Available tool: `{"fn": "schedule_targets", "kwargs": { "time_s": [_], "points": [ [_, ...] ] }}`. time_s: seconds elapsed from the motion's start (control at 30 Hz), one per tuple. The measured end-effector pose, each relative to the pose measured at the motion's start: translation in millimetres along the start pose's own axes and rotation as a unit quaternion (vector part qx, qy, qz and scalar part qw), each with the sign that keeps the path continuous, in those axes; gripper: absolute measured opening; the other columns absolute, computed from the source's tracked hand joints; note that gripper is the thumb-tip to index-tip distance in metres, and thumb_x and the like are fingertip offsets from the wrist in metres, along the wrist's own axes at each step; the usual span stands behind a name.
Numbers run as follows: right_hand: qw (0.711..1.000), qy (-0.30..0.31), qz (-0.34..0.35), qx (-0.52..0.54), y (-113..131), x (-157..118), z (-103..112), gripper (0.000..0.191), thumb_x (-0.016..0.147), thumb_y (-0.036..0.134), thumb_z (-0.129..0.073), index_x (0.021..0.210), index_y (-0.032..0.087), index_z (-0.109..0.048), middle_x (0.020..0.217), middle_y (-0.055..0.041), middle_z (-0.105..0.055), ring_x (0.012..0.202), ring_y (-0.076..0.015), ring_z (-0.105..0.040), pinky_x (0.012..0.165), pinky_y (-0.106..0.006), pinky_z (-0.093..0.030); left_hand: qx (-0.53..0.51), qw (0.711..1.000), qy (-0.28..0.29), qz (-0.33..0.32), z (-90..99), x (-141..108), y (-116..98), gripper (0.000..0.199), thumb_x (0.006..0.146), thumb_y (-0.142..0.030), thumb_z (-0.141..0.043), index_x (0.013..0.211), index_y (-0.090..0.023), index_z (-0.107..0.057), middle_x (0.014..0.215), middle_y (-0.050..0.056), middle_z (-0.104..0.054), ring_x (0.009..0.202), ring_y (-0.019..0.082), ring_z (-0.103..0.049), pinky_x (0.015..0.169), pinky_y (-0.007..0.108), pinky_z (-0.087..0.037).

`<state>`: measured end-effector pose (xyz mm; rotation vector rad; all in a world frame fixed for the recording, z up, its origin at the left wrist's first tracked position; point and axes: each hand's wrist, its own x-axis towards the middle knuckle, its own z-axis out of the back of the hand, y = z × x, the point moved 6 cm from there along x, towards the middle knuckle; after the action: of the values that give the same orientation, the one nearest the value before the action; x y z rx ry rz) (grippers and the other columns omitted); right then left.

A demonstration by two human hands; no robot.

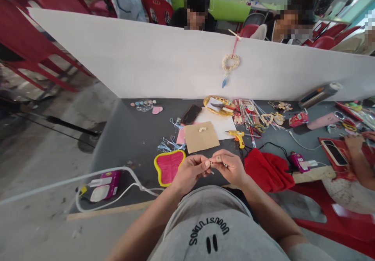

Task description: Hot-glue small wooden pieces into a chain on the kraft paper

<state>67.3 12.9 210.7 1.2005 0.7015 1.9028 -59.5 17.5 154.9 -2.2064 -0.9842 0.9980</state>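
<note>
Close in front of my shirt, my left hand [194,170] and my right hand [229,165] meet with fingertips pinched together. Between them is something small that I cannot make out, mostly hidden by the fingers. Just beyond lies a brown cardboard piece [202,142] with a short cluster of pale beads [202,129] on it. A yellow hot glue gun [238,137] rests to its right. Left of my hands is a pink pad with a yellow rim [169,167], with light blue tassels [170,144] behind it.
A white partition [164,62] stands along the table's back, with a beaded heart hanging [231,63] on it. A phone [191,114], a yellow basket [218,113] and a red cloth [268,171] surround the work area. Purple power strips [113,185] trail cables. Another person's hand [353,142] is at right.
</note>
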Motion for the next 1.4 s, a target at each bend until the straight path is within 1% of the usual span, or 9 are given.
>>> {"fn": "schedule_targets", "kwargs": {
  "time_s": [0.27,0.5,0.67,0.83,0.93,1.03,1.13,1.27,1.4],
  "points": [
    [0.998,-0.029,0.046,-0.02,3,-4,-5,0.012,0.089,0.015,-0.06,0.096,0.018,-0.069,0.082,-0.0072,-0.067,0.074,-0.0134,-0.065,0.066,-0.023,-0.056,-0.001,1.0,-0.007,-0.018,-0.2,-2,0,0.034,0.061,-0.038,-0.085,0.06,-0.011,-0.064,0.05,0.002,-0.062,0.046,0.007,-0.048,0.048,0.019,-0.035],
    [0.998,-0.003,0.053,-0.031,8,-5,-6,0.021,0.091,0.014,-0.054,0.109,0.019,-0.066,0.093,-0.0091,-0.067,0.083,-0.0147,-0.066,0.073,-0.025,-0.058,-0.064,0.998,-0.003,0.001,-1.7,-3,3,0.031,0.058,-0.03,-0.088,0.06,-0.01,-0.064,0.053,0.002,-0.062,0.047,0.007,-0.049,0.049,0.019,-0.038],
    [0.998,0.038,0.03,-0.033,4,-8,-7,0.026,0.09,0.016,-0.057,0.115,0.018,-0.063,0.099,-0.0104,-0.066,0.088,-0.0166,-0.065,0.078,-0.027,-0.058,-0.071,0.997,-0.004,0.008,-0.3,-2,6,0.031,0.059,-0.03,-0.087,0.062,-0.009,-0.064,0.054,0.001,-0.06,0.048,0.006,-0.048,0.049,0.019,-0.039],
    [0.997,0.076,-0.02,0.011,-1,-9,-5,0.036,0.087,0.024,-0.063,0.123,0.019,-0.059,0.106,-0.0105,-0.064,0.087,-0.0159,-0.065,0.076,-0.027,-0.058,-0.075,0.997,-0.008,0.017,-1.1,-2,5,0.03,0.06,-0.029,-0.087,0.065,-0.01,-0.065,0.055,0.001,-0.06,0.048,0.006,-0.048,0.05,0.018,-0.039],
    [0.997,0.061,-0.043,0.026,-4,-9,-1,0.037,0.088,0.026,-0.063,0.124,0.02,-0.059,0.105,-0.0098,-0.065,0.088,-0.0158,-0.066,0.079,-0.028,-0.058,-0.073,0.997,-0.004,0.02,-2.6,-2,5,0.03,0.06,-0.03,-0.087,0.067,-0.01,-0.065,0.055,0.001,-0.061,0.048,0.006,-0.048,0.051,0.019,-0.039],
    [0.998,0.039,-0.047,0.028,-6,-9,1,0.025,0.089,0.024,-0.06,0.114,0.02,-0.066,0.101,-0.0086,-0.066,0.089,-0.0158,-0.066,0.081,-0.028,-0.056,-0.058,0.998,0.003,0.015,-3.8,-2,8,0.031,0.062,-0.032,-0.086,0.065,-0.01,-0.065,0.055,0.002,-0.06,0.049,0.007,-0.048,0.051,0.019,-0.039],
    [0.999,0.02,-0.038,0.026,-5,-9,2,0.018,0.089,0.022,-0.061,0.104,0.021,-0.07,0.095,-0.0067,-0.067,0.085,-0.0145,-0.065,0.078,-0.026,-0.056,-0.048,0.999,0.002,0.007,-3.6,-1,11,0.033,0.062,-0.035,-0.085,0.063,-0.01,-0.064,0.055,0.002,-0.06,0.05,0.007,-0.049,0.051,0.019,-0.038],
    [1.0,-0.005,-0.018,0.017,0,-8,7,0.019,0.088,0.018,-0.062,0.104,0.023,-0.07,0.093,-0.0056,-0.066,0.084,-0.0141,-0.064,0.076,-0.026,-0.055,-0.035,0.999,0.004,-0.015,-5.5,-2,10,0.03,0.064,-0.037,-0.084,0.068,-0.011,-0.068,0.061,0.003,-0.065,0.054,0.008,-0.053,0.054,0.02,-0.04],
    [1.0,0.0,0.002,0.007,4,-6,9,0.022,0.089,0.016,-0.061,0.108,0.024,-0.069,0.095,-0.0065,-0.064,0.087,-0.0153,-0.063,0.077,-0.028,-0.055,-0.019,0.999,-0.008,-0.048,-8.4,-5,3,0.028,0.061,-0.033,-0.086,0.073,-0.012,-0.072,0.064,0.003,-0.067,0.057,0.009,-0.055,0.056,0.02,-0.042]
  ]
}}
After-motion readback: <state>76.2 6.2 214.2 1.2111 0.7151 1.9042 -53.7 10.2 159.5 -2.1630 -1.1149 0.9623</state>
